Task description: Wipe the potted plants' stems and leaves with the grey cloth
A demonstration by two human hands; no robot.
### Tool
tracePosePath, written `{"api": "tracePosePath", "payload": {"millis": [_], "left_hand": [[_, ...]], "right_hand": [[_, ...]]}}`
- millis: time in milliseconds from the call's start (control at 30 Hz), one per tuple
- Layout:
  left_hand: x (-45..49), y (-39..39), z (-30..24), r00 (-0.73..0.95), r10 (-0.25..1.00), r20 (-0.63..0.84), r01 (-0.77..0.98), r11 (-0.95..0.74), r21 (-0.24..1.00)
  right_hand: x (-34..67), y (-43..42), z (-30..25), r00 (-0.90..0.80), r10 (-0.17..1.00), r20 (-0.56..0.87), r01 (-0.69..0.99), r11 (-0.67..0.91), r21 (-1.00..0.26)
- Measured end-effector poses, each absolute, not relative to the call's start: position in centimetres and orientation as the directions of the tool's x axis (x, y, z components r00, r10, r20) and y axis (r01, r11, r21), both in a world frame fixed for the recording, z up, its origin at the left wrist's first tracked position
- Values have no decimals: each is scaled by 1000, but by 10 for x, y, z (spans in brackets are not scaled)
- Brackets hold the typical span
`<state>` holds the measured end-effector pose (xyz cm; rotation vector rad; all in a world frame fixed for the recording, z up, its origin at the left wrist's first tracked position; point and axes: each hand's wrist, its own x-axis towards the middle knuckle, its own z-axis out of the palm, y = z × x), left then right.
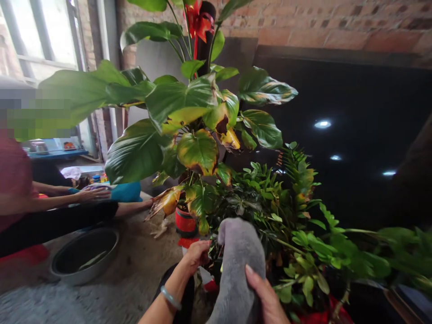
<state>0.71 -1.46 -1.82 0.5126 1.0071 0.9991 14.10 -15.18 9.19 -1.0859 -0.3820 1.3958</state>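
My right hand (265, 292) grips a long grey piece (238, 265) that looks soft, like fabric, with a rounded, folded-over top end. Its thumb lies along the right side, and the other fingers are mostly hidden. To the left, my left hand (198, 253) is closed, fingertips pinched together beside the grey piece's upper edge. What sits in that pinch, if anything, is too small to make out. A pale bangle (170, 298) rings the left wrist. Just beyond stands a red pot (185, 221) with a big-leaved plant (197, 150), some leaves yellow and brown.
Dense green plants (263, 193) fill the right, before a dark glossy panel (354, 135). At left, another person's hands (94, 193) are near a blue cloth (126, 192). A metal basin (84, 256) stands on the floor. Behind is a brick wall (303, 24).
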Motion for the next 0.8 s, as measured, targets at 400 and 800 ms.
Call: {"api": "tracePosePath", "payload": {"millis": [400, 800], "left_hand": [[2, -18, -17, 263, 860, -437, -371, 508, 777], [0, -14, -11, 184, 887, -424, -488, 457, 744]], "right_hand": [[127, -142, 72, 118, 897, -425, -500, -317, -806], [134, -115, 95, 220, 937, -271, -414, -162, -896]]}}
